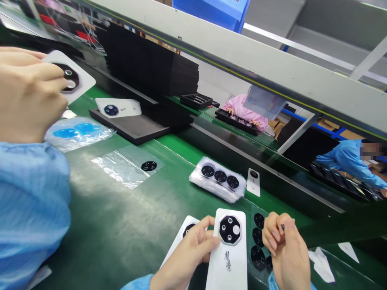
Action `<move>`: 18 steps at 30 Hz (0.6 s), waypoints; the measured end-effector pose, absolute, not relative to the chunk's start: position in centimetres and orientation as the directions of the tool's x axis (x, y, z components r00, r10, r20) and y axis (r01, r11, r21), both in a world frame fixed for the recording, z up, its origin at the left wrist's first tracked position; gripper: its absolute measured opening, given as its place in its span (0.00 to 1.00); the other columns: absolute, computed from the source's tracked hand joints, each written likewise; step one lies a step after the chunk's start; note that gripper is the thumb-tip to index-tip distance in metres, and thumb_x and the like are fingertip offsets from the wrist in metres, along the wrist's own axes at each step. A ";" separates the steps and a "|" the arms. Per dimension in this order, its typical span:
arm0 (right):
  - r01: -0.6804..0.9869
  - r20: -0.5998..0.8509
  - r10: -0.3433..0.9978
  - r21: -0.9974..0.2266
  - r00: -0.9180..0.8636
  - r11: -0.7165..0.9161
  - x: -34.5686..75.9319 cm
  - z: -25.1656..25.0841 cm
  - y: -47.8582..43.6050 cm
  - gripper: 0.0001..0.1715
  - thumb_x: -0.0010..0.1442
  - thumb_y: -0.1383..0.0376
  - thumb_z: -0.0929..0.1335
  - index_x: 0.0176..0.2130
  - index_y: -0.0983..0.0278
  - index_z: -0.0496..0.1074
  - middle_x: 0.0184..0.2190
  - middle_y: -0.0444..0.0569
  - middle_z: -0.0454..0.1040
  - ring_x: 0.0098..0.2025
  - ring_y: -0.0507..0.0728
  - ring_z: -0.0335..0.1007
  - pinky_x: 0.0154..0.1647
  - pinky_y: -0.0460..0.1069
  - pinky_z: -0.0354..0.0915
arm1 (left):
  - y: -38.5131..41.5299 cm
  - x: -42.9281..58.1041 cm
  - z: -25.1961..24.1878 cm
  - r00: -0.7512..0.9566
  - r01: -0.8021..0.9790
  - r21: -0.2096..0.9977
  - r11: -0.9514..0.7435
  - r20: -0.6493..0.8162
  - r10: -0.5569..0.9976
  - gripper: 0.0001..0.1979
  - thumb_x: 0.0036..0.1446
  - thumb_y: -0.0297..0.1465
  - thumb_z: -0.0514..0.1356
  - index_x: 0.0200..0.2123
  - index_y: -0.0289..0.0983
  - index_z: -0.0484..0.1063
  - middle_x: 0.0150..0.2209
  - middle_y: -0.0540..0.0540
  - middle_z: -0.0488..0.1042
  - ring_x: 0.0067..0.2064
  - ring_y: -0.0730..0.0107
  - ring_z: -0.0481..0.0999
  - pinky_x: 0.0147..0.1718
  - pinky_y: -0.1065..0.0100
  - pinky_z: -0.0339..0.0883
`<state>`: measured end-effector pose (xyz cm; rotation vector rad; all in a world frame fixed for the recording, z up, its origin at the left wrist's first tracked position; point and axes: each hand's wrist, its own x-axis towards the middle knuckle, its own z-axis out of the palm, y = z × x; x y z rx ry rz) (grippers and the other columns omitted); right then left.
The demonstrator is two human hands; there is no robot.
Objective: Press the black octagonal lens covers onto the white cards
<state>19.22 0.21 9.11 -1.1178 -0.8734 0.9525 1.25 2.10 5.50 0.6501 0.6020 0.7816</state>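
My left hand grips a white phone by its upper left edge, thumb in front. The phone's back faces me, with a black octagonal camera plate and dark characters below it. Under that hand lies a second white phone, partly hidden. To the right, my right hand is closed in a pinch on a small dark piece, too small to name. Beside it a clear sheet carries several black lens stickers. At the left, another person's hand holds a white phone.
A stack of clear packs with black stickers lies ahead. Beyond it stands a white phone. Further left are plastic bags and a black foam tray bearing a phone. A rail crosses above; co-workers sit opposite.
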 end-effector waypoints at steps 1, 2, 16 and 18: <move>-0.166 0.094 0.932 -0.973 0.349 0.160 19.2 9.1 0.2 0.25 0.61 0.50 0.62 0.22 0.62 0.54 0.20 0.38 0.51 0.18 0.47 0.44 0.16 0.44 0.48 | 2.1 1.3 5.5 0.569 -0.437 0.716 0.544 -0.248 0.784 0.11 0.52 0.33 0.63 0.35 0.37 0.65 0.28 0.47 0.77 0.28 0.71 0.74 0.29 0.72 0.64; -0.157 0.094 0.932 -0.975 0.351 0.158 19.2 9.1 0.2 0.25 0.61 0.49 0.61 0.22 0.61 0.54 0.20 0.38 0.51 0.18 0.47 0.44 0.16 0.44 0.48 | 2.1 1.3 5.5 0.566 -0.439 0.713 0.547 -0.253 0.784 0.11 0.51 0.33 0.63 0.35 0.37 0.65 0.28 0.47 0.77 0.28 0.71 0.74 0.29 0.72 0.64; 0.028 0.207 0.888 -0.976 0.411 0.215 19.1 9.2 0.3 0.19 0.62 0.52 0.63 0.25 0.61 0.61 0.25 0.41 0.55 0.23 0.50 0.51 0.19 0.45 0.54 | 1.9 1.4 5.6 0.557 -0.453 0.699 0.553 -0.263 0.788 0.10 0.51 0.33 0.63 0.34 0.37 0.66 0.28 0.47 0.78 0.28 0.70 0.75 0.30 0.71 0.65; 0.029 0.212 0.883 -0.975 0.418 0.220 19.1 9.2 0.4 0.18 0.61 0.53 0.63 0.26 0.61 0.61 0.25 0.41 0.55 0.23 0.50 0.51 0.20 0.46 0.54 | 1.9 1.5 5.6 0.558 -0.452 0.698 0.555 -0.264 0.787 0.09 0.51 0.32 0.63 0.34 0.37 0.66 0.28 0.47 0.77 0.28 0.71 0.75 0.29 0.72 0.65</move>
